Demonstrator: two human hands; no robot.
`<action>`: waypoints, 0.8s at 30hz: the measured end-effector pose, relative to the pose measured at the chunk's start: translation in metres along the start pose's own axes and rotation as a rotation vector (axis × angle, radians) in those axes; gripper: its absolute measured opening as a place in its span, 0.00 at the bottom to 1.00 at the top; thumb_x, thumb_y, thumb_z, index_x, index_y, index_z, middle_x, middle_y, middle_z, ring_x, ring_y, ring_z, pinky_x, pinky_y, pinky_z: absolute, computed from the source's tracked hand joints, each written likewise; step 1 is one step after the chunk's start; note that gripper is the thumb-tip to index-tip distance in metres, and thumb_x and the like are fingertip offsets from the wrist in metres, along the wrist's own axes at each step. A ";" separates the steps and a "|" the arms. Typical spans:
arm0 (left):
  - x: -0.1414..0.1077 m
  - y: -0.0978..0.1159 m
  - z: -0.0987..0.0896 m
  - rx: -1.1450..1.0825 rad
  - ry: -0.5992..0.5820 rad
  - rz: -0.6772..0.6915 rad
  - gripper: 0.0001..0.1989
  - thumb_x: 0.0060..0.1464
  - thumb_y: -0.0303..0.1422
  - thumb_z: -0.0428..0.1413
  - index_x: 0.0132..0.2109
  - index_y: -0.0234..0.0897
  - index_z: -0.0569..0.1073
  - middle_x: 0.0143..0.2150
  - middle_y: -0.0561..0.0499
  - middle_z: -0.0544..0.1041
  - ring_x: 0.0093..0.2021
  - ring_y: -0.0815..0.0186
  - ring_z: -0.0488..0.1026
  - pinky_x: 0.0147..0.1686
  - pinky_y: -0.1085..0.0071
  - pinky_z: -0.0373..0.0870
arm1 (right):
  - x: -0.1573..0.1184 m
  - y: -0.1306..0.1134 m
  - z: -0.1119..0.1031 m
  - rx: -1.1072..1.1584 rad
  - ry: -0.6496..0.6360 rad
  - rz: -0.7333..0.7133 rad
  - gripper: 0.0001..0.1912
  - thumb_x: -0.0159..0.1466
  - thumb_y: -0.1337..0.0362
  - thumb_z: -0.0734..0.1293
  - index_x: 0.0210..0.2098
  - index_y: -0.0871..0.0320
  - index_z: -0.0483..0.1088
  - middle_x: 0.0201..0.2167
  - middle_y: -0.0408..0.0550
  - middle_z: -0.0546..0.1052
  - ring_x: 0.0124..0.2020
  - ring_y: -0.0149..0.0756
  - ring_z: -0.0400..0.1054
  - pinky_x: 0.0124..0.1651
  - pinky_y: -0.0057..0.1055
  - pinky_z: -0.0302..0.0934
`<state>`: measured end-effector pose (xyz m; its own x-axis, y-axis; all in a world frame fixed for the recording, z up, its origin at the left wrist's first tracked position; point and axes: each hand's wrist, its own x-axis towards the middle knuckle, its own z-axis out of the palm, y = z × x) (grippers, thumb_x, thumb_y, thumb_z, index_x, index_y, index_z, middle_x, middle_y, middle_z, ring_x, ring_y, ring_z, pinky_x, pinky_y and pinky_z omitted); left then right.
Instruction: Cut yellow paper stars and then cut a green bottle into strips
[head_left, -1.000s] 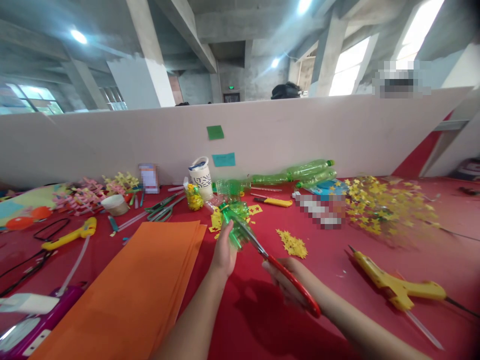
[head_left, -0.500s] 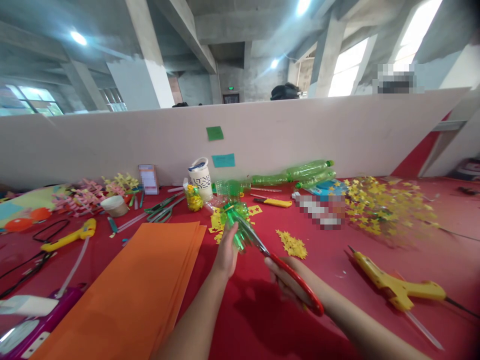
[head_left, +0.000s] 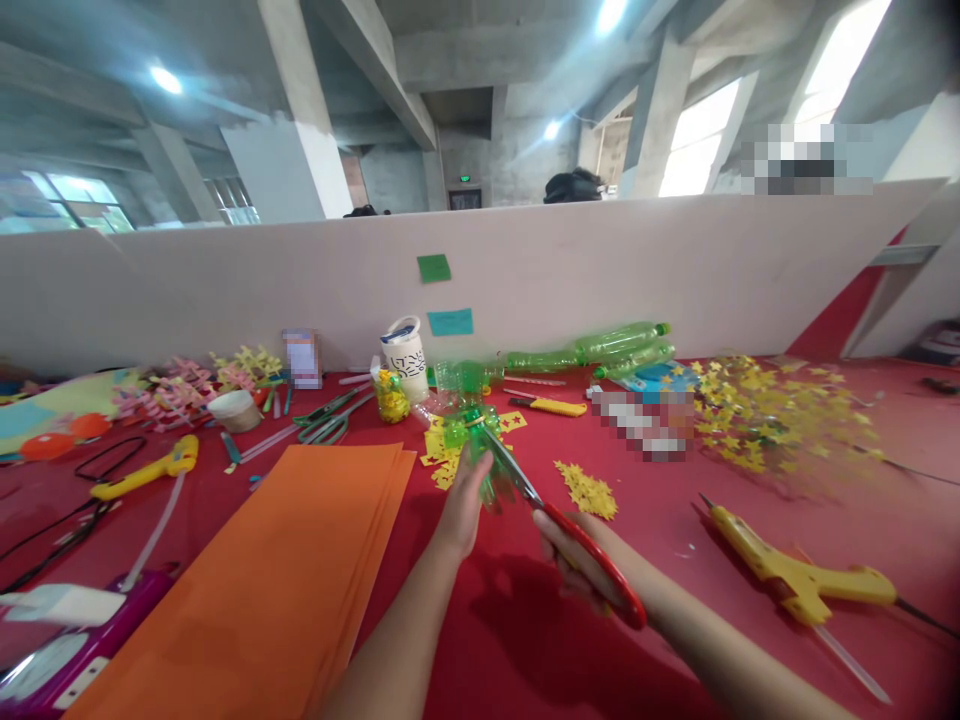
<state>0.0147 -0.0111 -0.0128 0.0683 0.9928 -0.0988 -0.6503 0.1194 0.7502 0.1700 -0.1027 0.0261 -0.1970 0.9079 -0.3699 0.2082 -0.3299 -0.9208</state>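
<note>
Near the middle of the red table, my left hand (head_left: 463, 505) is closed on a green plastic bottle piece (head_left: 491, 485) cut into strips. My right hand (head_left: 577, 550) grips the red handles of a pair of scissors (head_left: 592, 560). Their metal blades point up and left and lie against the green piece; whether they are parted is hard to tell. Yellow cut paper (head_left: 442, 465) lies just behind my left hand. A pile of small yellow stars (head_left: 587, 490) sits beyond my right hand.
Orange sheets (head_left: 247, 570) lie at the left, near a yellow glue gun (head_left: 154, 470) and a purple power strip (head_left: 67, 650). Another yellow glue gun (head_left: 802, 575) is at the right. Behind stand a white cup (head_left: 405, 360), green bottles (head_left: 619, 345) and a yellow cutter (head_left: 559, 407).
The green piece and my left hand have shifted slightly to the right in view. The scissor blades still meet the green piece, and both hands keep their holds.
</note>
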 end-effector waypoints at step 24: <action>0.003 -0.008 -0.009 0.083 -0.103 0.012 0.23 0.51 0.37 0.62 0.55 0.47 0.71 0.56 0.48 0.74 0.62 0.55 0.64 0.58 0.60 0.62 | 0.001 0.000 -0.002 -0.126 0.076 -0.023 0.27 0.60 0.42 0.63 0.18 0.57 0.59 0.06 0.36 0.58 0.06 0.26 0.56 0.09 0.20 0.49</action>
<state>0.0130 -0.0089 -0.0253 0.1412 0.9897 -0.0249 -0.5872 0.1039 0.8027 0.1716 -0.1015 0.0266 -0.1308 0.9333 -0.3344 0.3242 -0.2785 -0.9041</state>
